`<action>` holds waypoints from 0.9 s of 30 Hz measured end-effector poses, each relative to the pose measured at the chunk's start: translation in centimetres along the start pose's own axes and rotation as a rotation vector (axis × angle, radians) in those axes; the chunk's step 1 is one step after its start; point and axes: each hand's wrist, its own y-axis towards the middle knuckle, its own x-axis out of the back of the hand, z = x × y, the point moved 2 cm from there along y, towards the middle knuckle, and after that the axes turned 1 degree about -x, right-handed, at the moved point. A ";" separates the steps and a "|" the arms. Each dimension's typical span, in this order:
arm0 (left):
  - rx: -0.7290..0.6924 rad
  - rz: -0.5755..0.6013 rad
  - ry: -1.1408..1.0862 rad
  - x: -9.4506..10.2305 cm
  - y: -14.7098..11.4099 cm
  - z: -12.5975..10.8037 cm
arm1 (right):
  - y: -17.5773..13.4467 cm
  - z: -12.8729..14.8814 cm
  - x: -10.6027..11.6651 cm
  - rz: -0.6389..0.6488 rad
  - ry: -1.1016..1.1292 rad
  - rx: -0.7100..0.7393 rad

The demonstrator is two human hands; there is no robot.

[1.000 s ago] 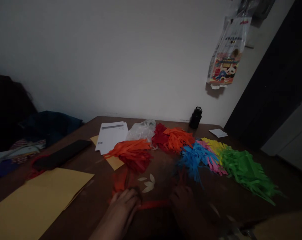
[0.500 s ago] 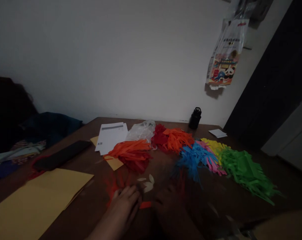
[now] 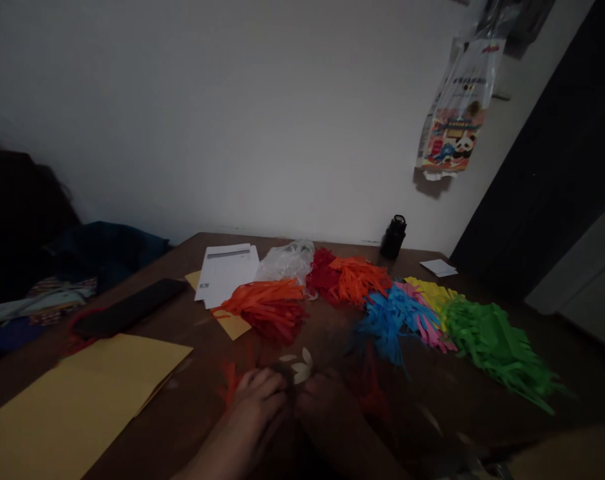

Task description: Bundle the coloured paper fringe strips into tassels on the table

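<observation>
Low over the brown table, my left hand (image 3: pixel 262 393) is closed on an orange-red fringed paper tassel (image 3: pixel 229 383). Its loose strips stick out beyond the fingers on the left. My right hand (image 3: pixel 325 400), dark in shadow, is closed close beside it, and red-orange strips (image 3: pixel 375 387) of the paper spread out past it on the right. Both hands hide the middle of the paper. Just behind the fingers lie several pale, leaf-shaped pieces (image 3: pixel 301 367). Farther back rests another orange and red paper tassel (image 3: pixel 272 307).
Yellow paper sheets (image 3: pixel 92 393) and a dark flat object (image 3: pixel 132 307) lie left. Behind are white printed papers (image 3: pixel 227 273), a clear plastic bag (image 3: pixel 287 260) and a black bottle (image 3: pixel 393 237). Blue (image 3: pixel 389 320), yellow (image 3: pixel 429 293) and green (image 3: pixel 497 347) fringed papers lie right.
My hands have come closer together. The flat orange band that showed between them is now hidden. The view has shifted slightly.
</observation>
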 end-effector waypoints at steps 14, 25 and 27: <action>-0.072 0.009 0.085 -0.9 -1.2 1.5 | -6.0 -3.5 2.7 -0.338 0.125 -0.032; 0.181 0.099 0.262 -2.7 -0.8 2.5 | -6.2 -3.2 -0.4 -0.241 -0.009 -0.393; 0.161 0.095 0.282 -3.0 -0.8 2.8 | -6.1 -3.2 -0.7 -0.216 -0.042 -0.414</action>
